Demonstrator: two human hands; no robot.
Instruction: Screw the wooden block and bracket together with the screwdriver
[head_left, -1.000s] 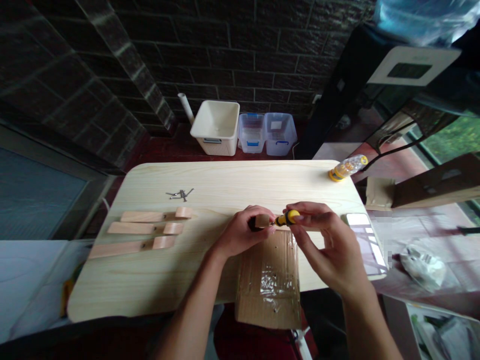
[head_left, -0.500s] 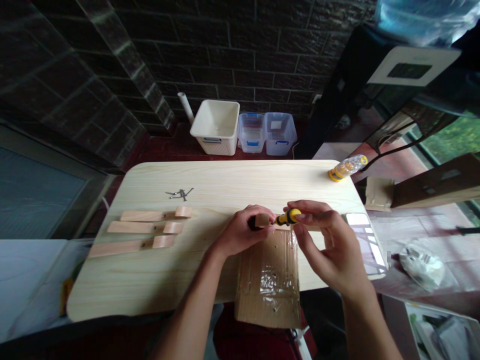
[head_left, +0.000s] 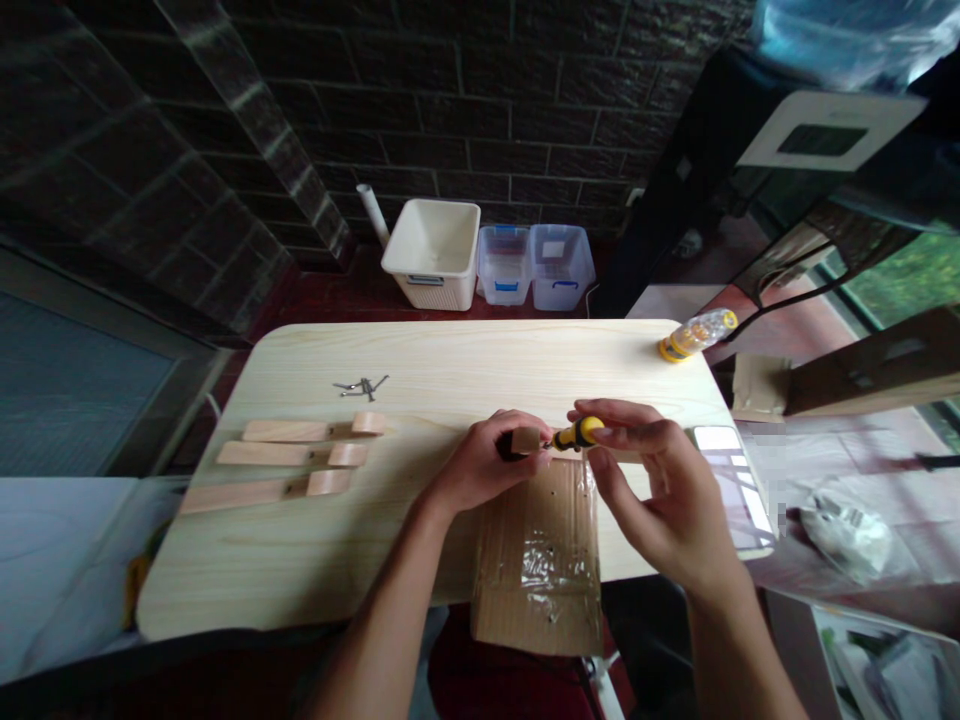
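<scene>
Handling, wooden piece [head_left: 526, 441]: we see it near the centre of the frame, over the top end of a cardboard piece [head_left: 502, 595]; we judge it light and stiff, best held by its thick end, with the flat strip supported from below.
Left hand [head_left: 480, 462]: we have it nearly closed, thumb and fingers around the thick end.
Yellow-and-black screwdriver [head_left: 583, 432]: we see it tilted slightly, tip against or very near the wood; we judge its rounded handle firm but prone to roll, best pinched around its width.
Right hand [head_left: 667, 490]: we have thumb and fingertips partly closed on the handle, palm open.
Cardboard: taped and glossy, likely slippery on the film.
Centre left: we count three similar wooden pieces [head_left: 266, 455], side by side on the tabletop [head_left: 465, 355], with loose metal fasteners [head_left: 366, 387] above them.
Right: we note a clear container with yellow ends [head_left: 701, 332], probably light.
</scene>
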